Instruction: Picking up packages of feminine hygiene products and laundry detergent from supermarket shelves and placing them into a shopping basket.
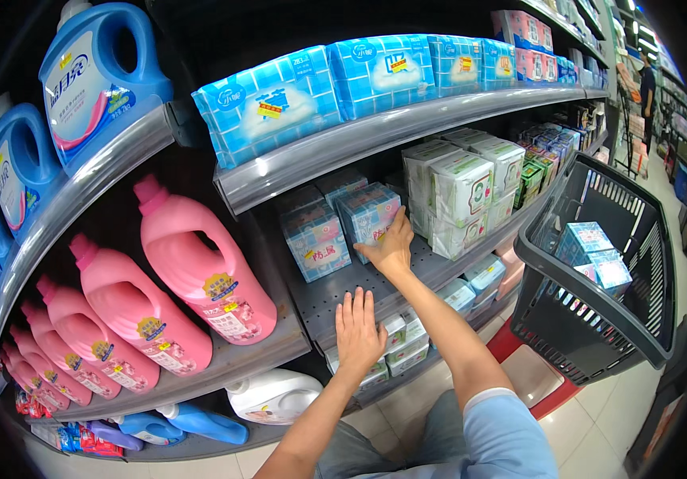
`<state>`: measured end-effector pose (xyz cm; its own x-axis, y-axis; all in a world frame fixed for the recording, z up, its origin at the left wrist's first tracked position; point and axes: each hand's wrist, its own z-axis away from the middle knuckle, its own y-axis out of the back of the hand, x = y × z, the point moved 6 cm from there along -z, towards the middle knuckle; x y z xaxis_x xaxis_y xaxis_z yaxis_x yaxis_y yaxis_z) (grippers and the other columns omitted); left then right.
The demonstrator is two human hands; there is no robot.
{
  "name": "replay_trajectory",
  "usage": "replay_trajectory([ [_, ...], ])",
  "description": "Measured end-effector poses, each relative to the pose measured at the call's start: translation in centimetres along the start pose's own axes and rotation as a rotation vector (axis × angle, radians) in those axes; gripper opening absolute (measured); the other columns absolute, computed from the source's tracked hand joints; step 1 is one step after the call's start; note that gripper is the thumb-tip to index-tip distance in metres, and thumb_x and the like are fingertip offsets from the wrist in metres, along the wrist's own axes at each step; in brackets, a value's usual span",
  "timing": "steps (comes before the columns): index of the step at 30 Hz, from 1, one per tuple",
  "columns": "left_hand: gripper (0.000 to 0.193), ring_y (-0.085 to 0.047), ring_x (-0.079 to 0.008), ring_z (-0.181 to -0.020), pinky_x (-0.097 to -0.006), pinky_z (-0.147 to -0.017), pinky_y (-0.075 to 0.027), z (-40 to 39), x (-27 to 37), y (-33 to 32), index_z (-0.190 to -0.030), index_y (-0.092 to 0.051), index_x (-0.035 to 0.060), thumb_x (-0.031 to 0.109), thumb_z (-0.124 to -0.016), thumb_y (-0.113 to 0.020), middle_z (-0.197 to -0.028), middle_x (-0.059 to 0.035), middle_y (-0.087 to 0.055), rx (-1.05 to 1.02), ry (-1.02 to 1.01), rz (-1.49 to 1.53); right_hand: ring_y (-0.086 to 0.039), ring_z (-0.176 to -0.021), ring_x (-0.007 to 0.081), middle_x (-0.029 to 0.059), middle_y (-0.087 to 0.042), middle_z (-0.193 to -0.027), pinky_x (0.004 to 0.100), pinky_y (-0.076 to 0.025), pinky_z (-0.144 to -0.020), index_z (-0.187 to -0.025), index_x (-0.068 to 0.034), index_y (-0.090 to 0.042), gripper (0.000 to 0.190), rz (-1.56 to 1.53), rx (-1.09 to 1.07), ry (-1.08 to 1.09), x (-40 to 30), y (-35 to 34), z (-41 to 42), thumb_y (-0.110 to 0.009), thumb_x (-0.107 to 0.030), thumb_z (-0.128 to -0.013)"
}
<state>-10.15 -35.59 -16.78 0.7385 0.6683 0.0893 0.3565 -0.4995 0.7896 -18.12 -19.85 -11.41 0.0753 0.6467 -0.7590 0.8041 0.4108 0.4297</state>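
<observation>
My right hand [392, 244] is on a blue checked tissue pack [362, 211] on the middle shelf, thumb at its lower left and fingers on its right side. Left of that pack stands a similar blue checked pack [318, 242], with a gap between them. My left hand [358, 332], palm down with fingers extended, is over the front part of the perforated metal shelf [319, 305] and holds nothing. To the right, a dark plastic shopping basket [589, 299] contains several blue checked packs [607, 263].
Green-and-white packs [462, 188] stand right of the blue ones. Pink detergent bottles [209, 269] line the left shelf, blue bottles [104, 84] above. A metal shelf edge [343, 143] with large blue packs overhangs my hands. A red object [514, 359] is beneath the basket. A person [647, 96] stands far down the aisle.
</observation>
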Motion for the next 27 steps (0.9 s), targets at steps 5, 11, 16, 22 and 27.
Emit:
replay_trajectory([
  [5, 0.068, -0.025, -0.0328, -0.129, -0.0457, -0.107, -0.017, 0.1, 0.2, -0.1, -0.131, -0.035, 0.0007, 0.023, -0.072, -0.060, -0.136, -0.0166, -0.033, -0.002, -0.004, -0.020, -0.029, -0.121, 0.0414, 0.0258, -0.025, -0.135, 0.0419, -0.032, -0.100, -0.137, 0.003, -0.007, 0.120, -0.027, 0.013, -0.040, -0.3, -1.1, -0.6, -0.084, -0.029, -0.051],
  [11, 0.068, -0.026, -0.0327, -0.129, -0.0459, -0.107, -0.017, 0.2, 0.0, 0.0, -0.131, -0.035, 0.0009, 0.024, -0.071, -0.060, -0.136, -0.0162, -0.034, 0.006, 0.005, -0.048, -0.031, -0.117, 0.0420, 0.0254, -0.028, -0.129, 0.0437, -0.033, -0.098, -0.138, 0.002, -0.007, 0.116, -0.027, 0.037, 0.008, -0.1, -2.1, -0.5, -0.083, -0.026, -0.054],
  [16, 0.069, -0.025, -0.0325, -0.129, -0.0460, -0.107, -0.016, 0.3, 0.0, -0.2, -0.132, -0.034, 0.0009, 0.025, -0.071, -0.059, -0.136, -0.0159, -0.033, 0.016, -0.004, -0.058, -0.033, -0.116, 0.0412, 0.0265, -0.031, -0.127, 0.0437, -0.031, -0.099, -0.136, 0.005, -0.013, 0.106, -0.103, 0.055, 0.054, 0.9, -2.4, -0.6, -0.080, -0.023, -0.058],
  [22, 0.074, -0.022, -0.0328, -0.132, -0.0462, -0.109, -0.011, -0.5, 1.1, -1.2, -0.135, -0.030, 0.0009, 0.029, -0.072, -0.057, -0.140, -0.0176, -0.030, -0.088, -0.001, -0.074, -0.028, -0.124, 0.0430, 0.0332, -0.029, -0.131, 0.0454, -0.023, -0.105, -0.130, 0.013, -0.020, 0.087, 0.068, 0.055, 0.157, 2.9, -2.4, -1.9, -0.067, -0.026, -0.067],
  [27, 0.072, -0.023, -0.0354, -0.130, -0.0470, -0.108, -0.012, 0.1, -0.5, 0.0, -0.132, -0.031, -0.0031, 0.022, -0.071, -0.059, -0.135, -0.0189, -0.033, -0.004, 0.006, -0.097, -0.028, -0.123, 0.0487, 0.0343, -0.022, -0.134, 0.0439, -0.030, -0.102, -0.129, 0.006, -0.030, 0.075, -0.237, -0.224, 0.248, -2.9, 2.8, 3.4, -0.067, -0.021, -0.069],
])
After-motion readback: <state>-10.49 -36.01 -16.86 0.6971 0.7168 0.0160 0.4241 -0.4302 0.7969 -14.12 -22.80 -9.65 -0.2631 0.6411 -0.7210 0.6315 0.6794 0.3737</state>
